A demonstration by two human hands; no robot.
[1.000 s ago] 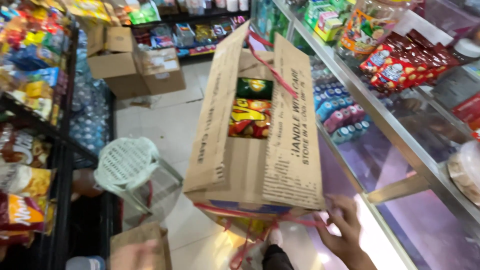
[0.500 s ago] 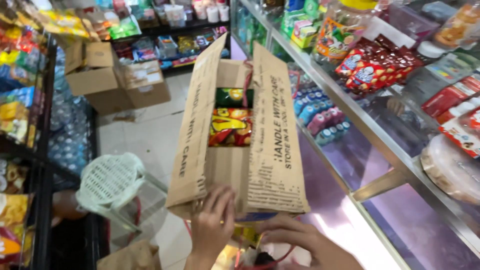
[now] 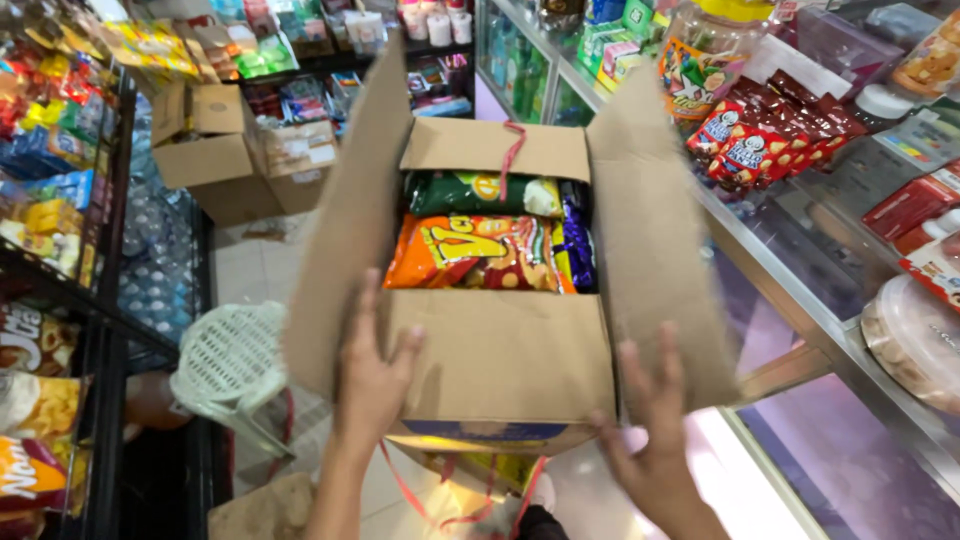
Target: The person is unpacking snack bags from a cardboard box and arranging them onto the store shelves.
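In a shop aisle beside the glass counter [image 3: 800, 310]: cardboard box [image 3: 500, 350], flaps standing open, showing snack bags [image 3: 470, 255]; left hand [image 3: 375, 375] pressing flat, ungripping, on near flap; right hand [image 3: 650, 440] hovering spread, empty.

Matt cardboard box [image 3: 500, 360] holds glossy plastic snack bags [image 3: 470, 255].

Open brown cardboard box [image 3: 500, 350] in the middle, flaps spread wide, holding an orange snack bag [image 3: 470, 255] with a green bag [image 3: 470, 192] behind it and a purple packet [image 3: 578, 240] along the right wall. Two more cardboard boxes [image 3: 240, 150] on the floor beyond, left of centre. Red snack packets [image 3: 765, 135] heaped on the glass counter at right, yellow and orange bags [image 3: 40, 230] lining the left shelves.
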